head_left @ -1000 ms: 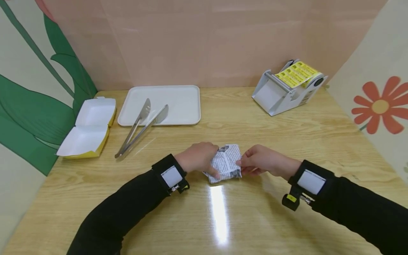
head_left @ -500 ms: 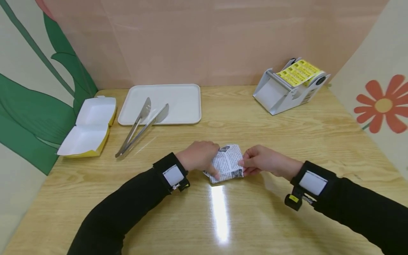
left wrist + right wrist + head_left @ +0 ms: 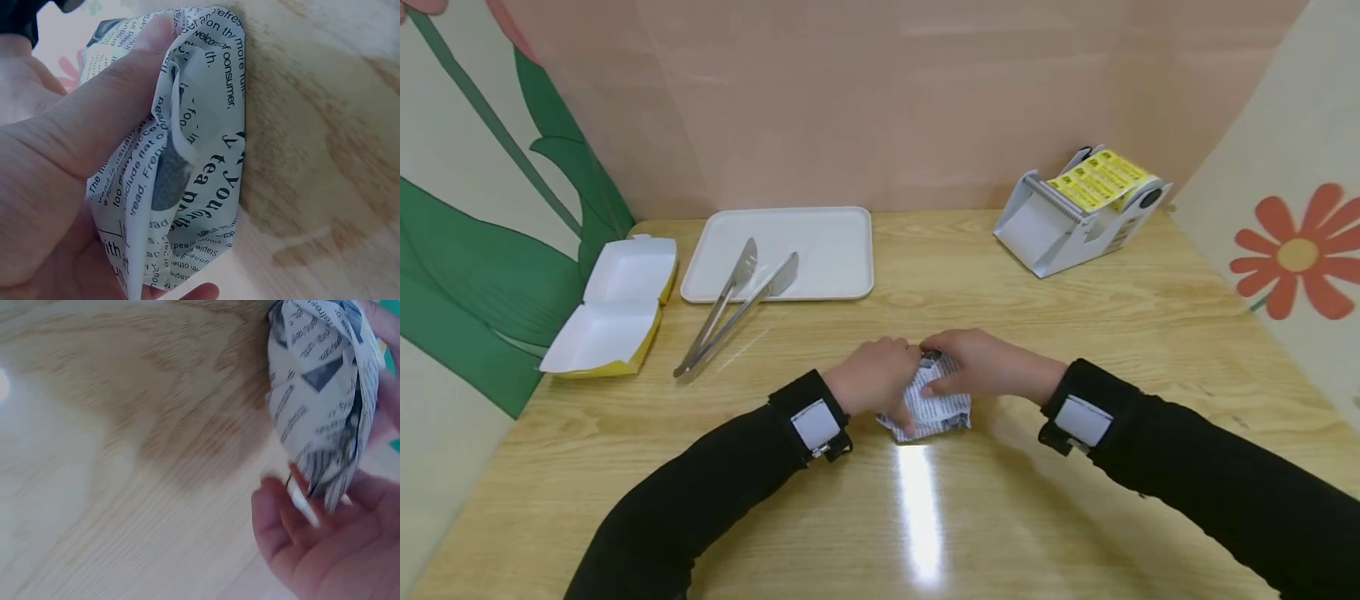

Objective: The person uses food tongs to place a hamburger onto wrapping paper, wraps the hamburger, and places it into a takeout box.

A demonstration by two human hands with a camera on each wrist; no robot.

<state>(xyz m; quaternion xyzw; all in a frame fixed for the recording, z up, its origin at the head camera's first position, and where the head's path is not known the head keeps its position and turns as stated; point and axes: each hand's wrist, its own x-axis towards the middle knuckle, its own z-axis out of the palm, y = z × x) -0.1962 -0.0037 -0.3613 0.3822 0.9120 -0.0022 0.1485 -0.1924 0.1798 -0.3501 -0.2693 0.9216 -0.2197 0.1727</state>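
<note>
Packet [image 3: 943,414] in printed, newsprint-style paper: mid-table, between both hands; can't tell if its underside touches the table [image 3: 805,525]. Left-wrist view shows a flap [image 3: 180,145] folded along it, dark gray patch beside the fold. Left hand [image 3: 876,377] grips it from the left, thumb laid across the paper. Right hand [image 3: 987,364] is on the right and far side, thumb on the paper; its fingers are blurred in the right-wrist view, so can't tell whether it's pinching. Black sleeves [image 3: 1210,471], black strap [image 3: 797,395] on each wrist. Farther out, up and left: metal tongs [image 3: 718,308], arms spread, broad ends over the tray, joined end on the table. White tray [image 3: 835,254] lies flat near the back. Yellow box [image 3: 643,343], white inside, lid folded back, left of the tray. Label dispenser [image 3: 1075,232] at back right, yellow labels [image 3: 1097,179] on top. Pinkish backdrop [image 3: 880,108] behind; red-orange flower [image 3: 1296,256] on the right panel, green leaves [image 3: 482,271] on the left.
</note>
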